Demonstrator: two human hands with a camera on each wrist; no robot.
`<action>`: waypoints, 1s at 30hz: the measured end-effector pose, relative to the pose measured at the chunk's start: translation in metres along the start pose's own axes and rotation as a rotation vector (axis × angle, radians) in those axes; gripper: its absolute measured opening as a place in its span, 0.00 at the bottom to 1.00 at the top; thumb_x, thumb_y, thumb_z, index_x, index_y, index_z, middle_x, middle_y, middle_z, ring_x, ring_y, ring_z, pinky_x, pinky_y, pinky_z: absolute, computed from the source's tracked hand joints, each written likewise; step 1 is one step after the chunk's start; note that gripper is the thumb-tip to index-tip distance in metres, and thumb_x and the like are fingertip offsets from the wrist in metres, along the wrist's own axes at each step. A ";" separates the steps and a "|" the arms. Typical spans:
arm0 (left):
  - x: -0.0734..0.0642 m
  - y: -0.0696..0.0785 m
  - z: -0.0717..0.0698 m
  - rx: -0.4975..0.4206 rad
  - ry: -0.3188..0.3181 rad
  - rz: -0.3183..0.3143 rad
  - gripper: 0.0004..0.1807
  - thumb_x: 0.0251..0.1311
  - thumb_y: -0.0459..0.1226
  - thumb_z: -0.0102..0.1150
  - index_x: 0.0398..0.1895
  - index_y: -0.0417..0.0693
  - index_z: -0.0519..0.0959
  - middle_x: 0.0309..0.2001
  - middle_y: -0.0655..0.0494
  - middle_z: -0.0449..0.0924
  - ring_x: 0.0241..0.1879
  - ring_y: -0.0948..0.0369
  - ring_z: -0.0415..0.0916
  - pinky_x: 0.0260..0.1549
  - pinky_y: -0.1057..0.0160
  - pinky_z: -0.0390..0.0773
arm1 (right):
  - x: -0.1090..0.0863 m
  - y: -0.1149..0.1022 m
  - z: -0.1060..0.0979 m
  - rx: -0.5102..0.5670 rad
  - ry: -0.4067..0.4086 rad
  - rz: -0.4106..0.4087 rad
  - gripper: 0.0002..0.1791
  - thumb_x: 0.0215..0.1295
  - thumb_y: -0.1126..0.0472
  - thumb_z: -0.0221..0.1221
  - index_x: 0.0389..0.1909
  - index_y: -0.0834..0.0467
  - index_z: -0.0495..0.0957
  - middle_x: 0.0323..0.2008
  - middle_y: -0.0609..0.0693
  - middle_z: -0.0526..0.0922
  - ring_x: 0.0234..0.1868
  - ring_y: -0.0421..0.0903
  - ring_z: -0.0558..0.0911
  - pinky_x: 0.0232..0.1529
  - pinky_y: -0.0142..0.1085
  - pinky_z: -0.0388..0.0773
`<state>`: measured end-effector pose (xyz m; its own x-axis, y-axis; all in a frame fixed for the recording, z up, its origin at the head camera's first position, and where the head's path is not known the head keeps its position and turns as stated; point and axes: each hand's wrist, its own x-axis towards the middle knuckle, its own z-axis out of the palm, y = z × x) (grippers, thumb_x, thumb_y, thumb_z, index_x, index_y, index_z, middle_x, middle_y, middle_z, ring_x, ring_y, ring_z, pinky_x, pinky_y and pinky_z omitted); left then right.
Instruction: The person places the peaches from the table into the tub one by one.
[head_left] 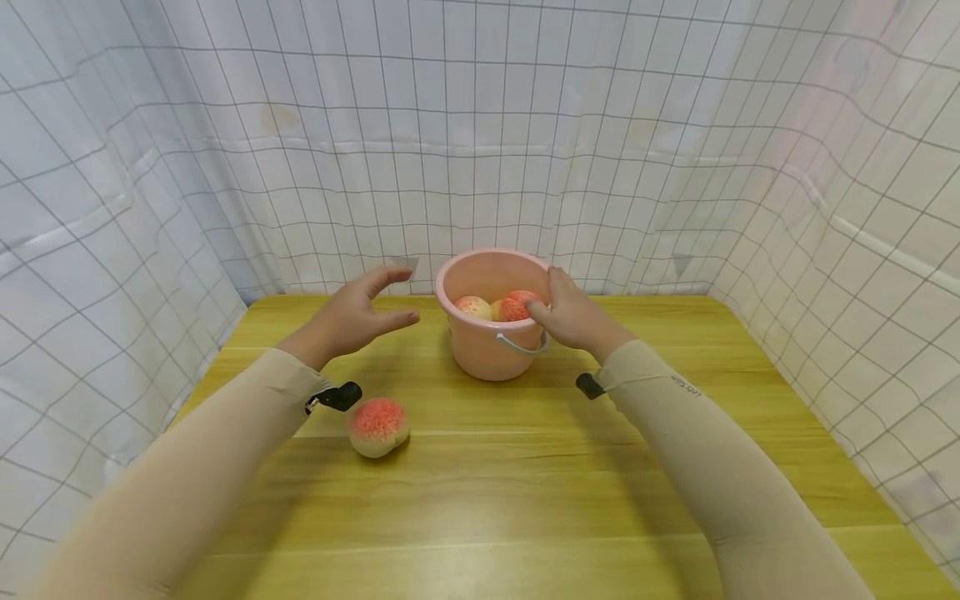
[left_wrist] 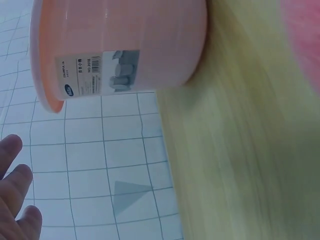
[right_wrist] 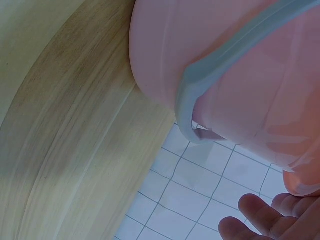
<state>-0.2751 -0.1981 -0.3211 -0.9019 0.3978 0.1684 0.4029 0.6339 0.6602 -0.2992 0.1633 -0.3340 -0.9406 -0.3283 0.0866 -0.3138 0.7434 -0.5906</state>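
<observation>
A pink plastic bucket (head_left: 487, 354) stands upright at the back of the table, with several red-and-yellow peaches (head_left: 517, 306) inside. Its pale grey handle (right_wrist: 225, 55) hangs down on the right side. My right hand (head_left: 576, 315) is at the bucket's right rim, thumb over the edge near a peach and fingers extended; whether it touches the rim is hard to tell. Left of the bucket, my left hand (head_left: 352, 317) hovers with thumb and fingers spread apart, holding nothing. Nearer to me, below the left wrist, a single peach (head_left: 378, 427) lies on the table.
The wooden table (head_left: 480, 508) meets white grid-patterned curtains (head_left: 495, 125) at its back and on both sides. A printed label (left_wrist: 97, 74) is stuck on the bucket's side. Dark straps with small black devices (head_left: 341, 396) sit at the wrists.
</observation>
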 end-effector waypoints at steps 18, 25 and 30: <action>-0.064 -0.023 0.016 0.050 -0.213 0.029 0.47 0.63 0.58 0.72 0.81 0.56 0.63 0.80 0.48 0.64 0.80 0.41 0.57 0.74 0.32 0.61 | 0.000 0.000 0.000 0.003 0.011 -0.011 0.42 0.77 0.45 0.50 0.78 0.68 0.51 0.70 0.63 0.65 0.69 0.57 0.70 0.75 0.55 0.67; -0.081 -0.037 0.027 0.070 -0.280 0.032 0.49 0.57 0.58 0.76 0.79 0.54 0.67 0.79 0.46 0.65 0.78 0.38 0.61 0.71 0.30 0.64 | 0.000 -0.001 0.001 0.003 0.019 -0.009 0.41 0.76 0.45 0.50 0.77 0.68 0.52 0.68 0.62 0.66 0.67 0.56 0.71 0.74 0.55 0.68; -0.089 -0.045 0.034 0.065 -0.309 0.015 0.54 0.51 0.58 0.80 0.79 0.50 0.67 0.77 0.44 0.67 0.76 0.38 0.63 0.71 0.31 0.65 | 0.000 -0.002 0.001 0.007 0.026 -0.019 0.40 0.76 0.46 0.50 0.76 0.69 0.54 0.67 0.62 0.66 0.66 0.56 0.71 0.74 0.55 0.69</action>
<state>-0.2074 -0.2399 -0.3906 -0.8097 0.5839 -0.0588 0.4342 0.6634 0.6093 -0.2989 0.1616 -0.3337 -0.9376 -0.3271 0.1183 -0.3307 0.7332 -0.5942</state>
